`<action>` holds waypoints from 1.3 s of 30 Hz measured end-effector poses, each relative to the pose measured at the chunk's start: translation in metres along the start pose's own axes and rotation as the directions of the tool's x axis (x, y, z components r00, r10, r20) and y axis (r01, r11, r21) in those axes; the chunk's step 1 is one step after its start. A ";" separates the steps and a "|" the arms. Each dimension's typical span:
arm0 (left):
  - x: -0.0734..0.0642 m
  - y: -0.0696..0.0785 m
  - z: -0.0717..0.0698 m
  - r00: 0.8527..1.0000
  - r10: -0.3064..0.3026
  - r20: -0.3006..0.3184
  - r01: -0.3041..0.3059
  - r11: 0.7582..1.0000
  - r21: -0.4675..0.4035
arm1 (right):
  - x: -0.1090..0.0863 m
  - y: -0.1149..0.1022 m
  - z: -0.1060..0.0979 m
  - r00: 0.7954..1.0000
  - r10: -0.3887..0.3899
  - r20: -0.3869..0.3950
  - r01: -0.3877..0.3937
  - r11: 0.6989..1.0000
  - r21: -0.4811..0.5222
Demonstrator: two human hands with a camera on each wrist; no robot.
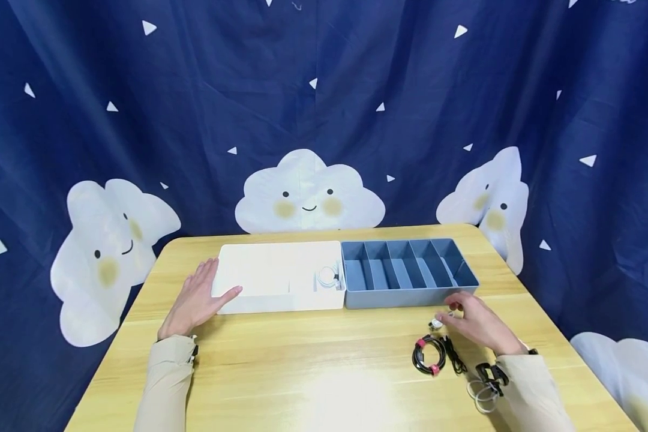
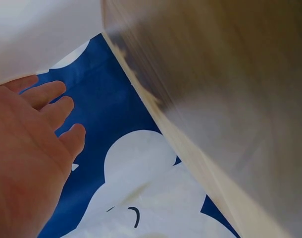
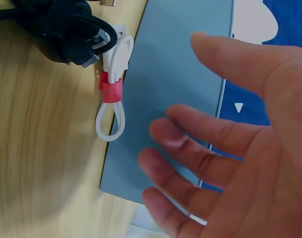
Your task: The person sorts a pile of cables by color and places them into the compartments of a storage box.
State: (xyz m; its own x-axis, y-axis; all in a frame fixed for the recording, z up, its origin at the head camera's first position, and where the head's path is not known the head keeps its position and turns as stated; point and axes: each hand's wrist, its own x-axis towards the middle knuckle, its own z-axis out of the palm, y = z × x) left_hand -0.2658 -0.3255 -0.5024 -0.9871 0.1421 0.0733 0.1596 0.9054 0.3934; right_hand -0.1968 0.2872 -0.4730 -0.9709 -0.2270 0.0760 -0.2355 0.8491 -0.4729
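My left hand (image 1: 194, 300) rests at the left end of a white box (image 1: 259, 270), fingers along its side and thumb over the front rim; in the left wrist view the fingers (image 2: 57, 106) are relaxed beside the box wall. Over the front right corner of a blue-grey divided box (image 1: 399, 298) hovers my right hand (image 1: 477, 321), fingers loosely bent. Below it lies a short white cable (image 1: 437, 324) with a USB plug. The right wrist view shows this white cable (image 3: 111, 91) wrapped in a red tie, apart from the fingers (image 3: 178, 136).
A coiled white cable (image 1: 327, 276) lies in the white box's right end. Nearer on the wooden table (image 1: 281, 366) are a black cable coil (image 1: 417, 359) with red ties and a bundled black cable (image 1: 453, 357). A thin white loop (image 1: 471, 391) shows by the right wrist.
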 end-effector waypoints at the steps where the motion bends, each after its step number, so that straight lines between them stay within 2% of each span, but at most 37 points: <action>1: 0.000 0.000 0.000 1.000 0.001 0.000 -0.001 1.000 -0.001 | 0.000 0.000 0.000 1.000 0.014 0.009 -0.014 1.000 -0.003; 16: 0.000 0.001 0.000 1.000 -0.006 -0.008 0.006 1.000 -0.005 | 0.003 -0.007 0.001 0.979 0.158 0.132 -0.147 0.985 -0.090; 21: 0.000 0.001 0.000 1.000 0.003 -0.005 -0.003 1.000 -0.008 | 0.004 -0.008 0.001 0.967 0.204 0.151 -0.186 0.974 -0.127; 39: 0.000 0.000 0.002 1.000 0.009 -0.024 -0.009 1.000 -0.002 | 0.008 -0.009 0.003 0.940 0.286 0.185 -0.247 0.947 -0.207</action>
State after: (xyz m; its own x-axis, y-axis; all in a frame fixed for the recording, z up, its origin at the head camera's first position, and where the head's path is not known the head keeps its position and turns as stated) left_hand -0.2660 -0.3252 -0.5043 -0.9852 0.1402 0.0990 0.1682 0.9034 0.3944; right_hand -0.2023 0.2768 -0.4710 -0.9723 -0.0589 -0.2262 0.0082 0.9585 -0.2849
